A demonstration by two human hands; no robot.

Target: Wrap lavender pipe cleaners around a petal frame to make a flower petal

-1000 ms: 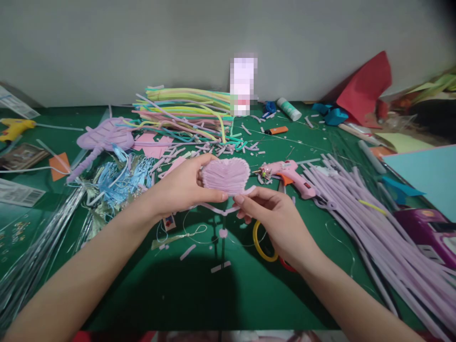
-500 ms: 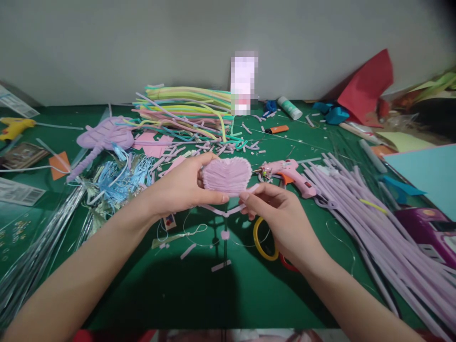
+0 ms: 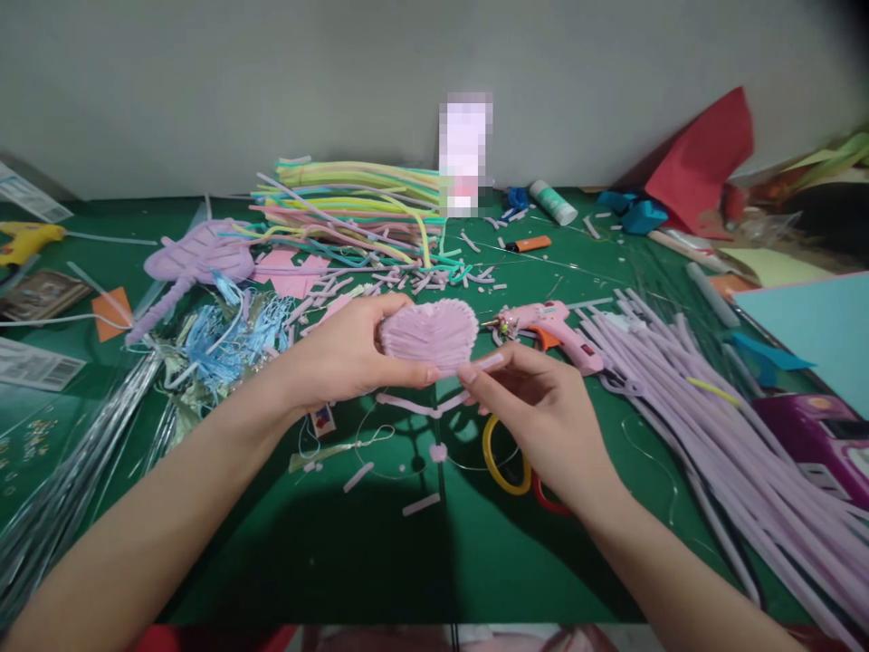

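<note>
Lilac heart-shaped pad, left of pink glue gun: gripped between thumb and fingers of left hand. Lilac strip, left-front of glue gun: pinched by right hand.

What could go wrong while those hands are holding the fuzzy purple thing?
The fuzzy purple thing might get bent if the left hand squeezes too hard. The thin strip could slip, as the right hand only pinches it between its fingers. And the pink glue gun lies nearby with its tip pointing toward the hands, so one might bump it; I can't tell if it's hot.
</note>
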